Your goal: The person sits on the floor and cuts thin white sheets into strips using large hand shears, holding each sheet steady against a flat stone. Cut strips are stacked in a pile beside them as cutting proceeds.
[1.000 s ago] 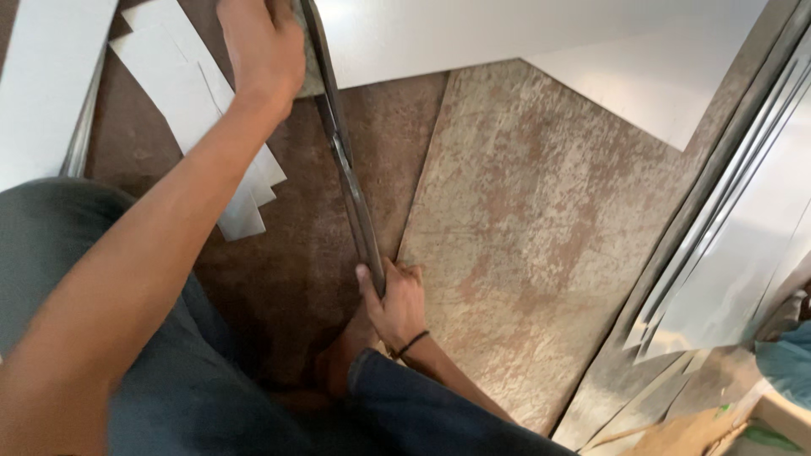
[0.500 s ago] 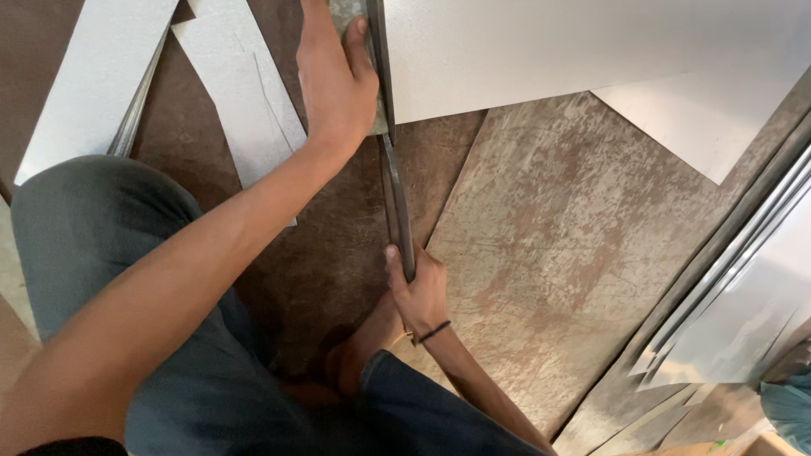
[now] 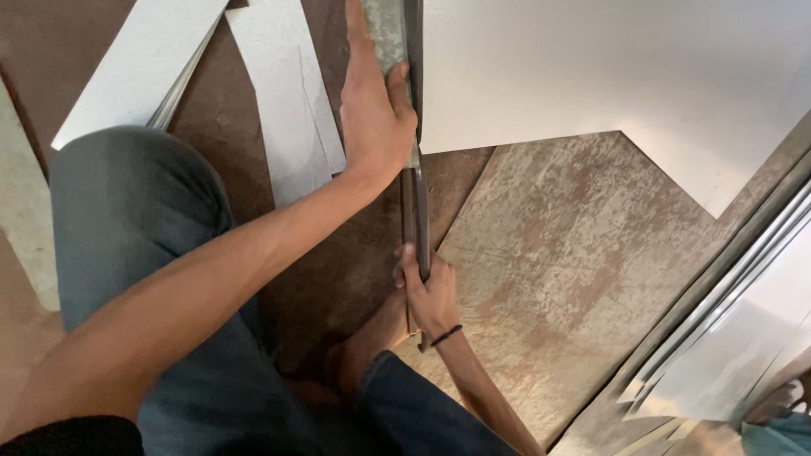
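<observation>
A long, dark metal bar (image 3: 416, 211) lies on the floor along the left edge of a large white sheet (image 3: 591, 76). My left hand (image 3: 376, 118) presses down on the bar's upper part, fingers stretched along it and thumb hooked over its right side. My right hand (image 3: 431, 295), with a black band on the wrist, grips the bar's lower end. A mottled brown and grey board (image 3: 574, 253) lies under the sheet and to the right of the bar.
Cut white strips (image 3: 287, 110) and a white panel (image 3: 135, 76) lie at upper left. My bent knee in grey trousers (image 3: 135, 219) fills the left, with a bare foot (image 3: 372, 338) beside the bar's end. Stacked shiny metal sheets (image 3: 735, 338) lean at lower right.
The bar has swung from a slant to nearly straight up in view, against the sheet's edge. My left hand has come lower along it. My right hand stays on the lower end.
</observation>
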`<state>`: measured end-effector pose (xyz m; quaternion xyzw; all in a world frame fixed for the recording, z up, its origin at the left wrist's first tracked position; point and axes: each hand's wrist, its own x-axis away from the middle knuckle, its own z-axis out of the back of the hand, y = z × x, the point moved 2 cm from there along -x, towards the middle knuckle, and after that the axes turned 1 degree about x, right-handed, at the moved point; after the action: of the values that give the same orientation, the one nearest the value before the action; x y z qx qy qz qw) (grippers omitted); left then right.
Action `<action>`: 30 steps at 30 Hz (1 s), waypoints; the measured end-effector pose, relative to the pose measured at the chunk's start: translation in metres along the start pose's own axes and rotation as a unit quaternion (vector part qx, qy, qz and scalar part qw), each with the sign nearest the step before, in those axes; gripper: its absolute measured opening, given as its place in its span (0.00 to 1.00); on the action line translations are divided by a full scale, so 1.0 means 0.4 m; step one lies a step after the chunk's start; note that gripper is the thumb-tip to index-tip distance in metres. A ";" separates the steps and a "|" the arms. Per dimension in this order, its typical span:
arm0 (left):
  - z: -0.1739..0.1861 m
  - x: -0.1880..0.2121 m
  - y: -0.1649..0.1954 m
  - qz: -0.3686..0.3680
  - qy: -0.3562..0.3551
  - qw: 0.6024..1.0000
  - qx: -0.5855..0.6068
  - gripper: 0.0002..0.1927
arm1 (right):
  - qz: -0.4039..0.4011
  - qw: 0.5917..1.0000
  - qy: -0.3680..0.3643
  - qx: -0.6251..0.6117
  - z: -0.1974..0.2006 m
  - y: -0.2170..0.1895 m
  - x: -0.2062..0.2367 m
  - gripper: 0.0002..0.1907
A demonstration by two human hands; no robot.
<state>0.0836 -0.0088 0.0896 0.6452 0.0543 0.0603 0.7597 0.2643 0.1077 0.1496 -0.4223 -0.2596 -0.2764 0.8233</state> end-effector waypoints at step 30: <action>0.244 0.048 0.088 0.161 0.011 0.959 0.232 0.51 | -0.024 0.913 0.037 -0.406 0.084 -0.136 -0.187 0.14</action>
<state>0.1175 -0.0951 0.1400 0.8033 -0.0293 0.1747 0.5685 0.1676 0.1270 0.1473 -0.7031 -0.1044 -0.3931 0.5832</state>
